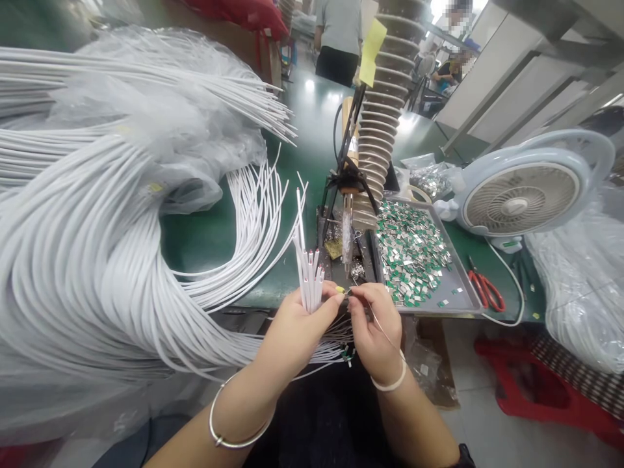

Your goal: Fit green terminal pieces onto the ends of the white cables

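Note:
My left hand [305, 325] is closed around a bunch of white cables [312, 276], whose cut ends point up with reddish wire tips. Its thumb and forefinger also pinch something small close under the soldering iron [347, 240], which hangs tip down from a black stand. Opposite, my right hand [377, 328] pinches a thin wire that looks like solder [379, 320], its strand trailing down across the palm. The fingertips of both hands nearly meet, and what lies between them is too small to make out. Below them, several cable ends carry small green boards [347, 354].
A metal tray [461, 273] of small green-and-silver boards [414, 253] is at right, beside red-handled cutters [487, 290] and a fan [521, 195]. A ribbed duct [383, 123] hangs behind the iron. Big coils of white cable [97, 260] cover the left. People [338, 32] are farther back.

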`<state>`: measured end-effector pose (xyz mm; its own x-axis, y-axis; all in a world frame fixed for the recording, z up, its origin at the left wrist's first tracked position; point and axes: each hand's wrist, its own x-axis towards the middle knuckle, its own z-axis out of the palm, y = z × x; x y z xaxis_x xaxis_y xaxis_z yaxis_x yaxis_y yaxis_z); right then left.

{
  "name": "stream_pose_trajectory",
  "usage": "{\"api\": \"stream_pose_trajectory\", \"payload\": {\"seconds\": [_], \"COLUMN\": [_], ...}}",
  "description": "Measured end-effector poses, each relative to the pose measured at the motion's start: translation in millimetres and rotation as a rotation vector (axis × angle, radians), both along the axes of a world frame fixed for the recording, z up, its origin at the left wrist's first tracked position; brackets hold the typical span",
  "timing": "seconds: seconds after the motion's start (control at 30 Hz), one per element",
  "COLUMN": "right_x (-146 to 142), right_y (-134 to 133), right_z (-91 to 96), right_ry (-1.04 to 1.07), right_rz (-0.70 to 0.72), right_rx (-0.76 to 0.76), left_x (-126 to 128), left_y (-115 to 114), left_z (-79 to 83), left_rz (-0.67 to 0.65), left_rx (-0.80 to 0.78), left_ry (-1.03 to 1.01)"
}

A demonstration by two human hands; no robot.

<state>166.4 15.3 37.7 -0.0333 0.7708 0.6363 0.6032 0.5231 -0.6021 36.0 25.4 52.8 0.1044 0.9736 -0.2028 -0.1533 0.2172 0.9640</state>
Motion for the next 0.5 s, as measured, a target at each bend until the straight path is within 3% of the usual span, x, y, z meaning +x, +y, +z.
{"api": "stream_pose_trajectory", "payload": {"seconds": [0.23,0.5], "right_x": [-1.1,-2.2], "right_y": [2.6,-2.3], "right_z": [-6.0,-17.1], "right_ry": [0.047,0.157], "right_rz": [0.042,0.036], "right_rx": [0.03,0.025], "left_x": [-2.9,-0.5], "left_y": [2.4,6.4], "left_z": [8.3,12.9], "left_rz": [-0.085,-0.06], "left_rx": [0.013,0.089], "left_ry": [0.035,0.076]}}
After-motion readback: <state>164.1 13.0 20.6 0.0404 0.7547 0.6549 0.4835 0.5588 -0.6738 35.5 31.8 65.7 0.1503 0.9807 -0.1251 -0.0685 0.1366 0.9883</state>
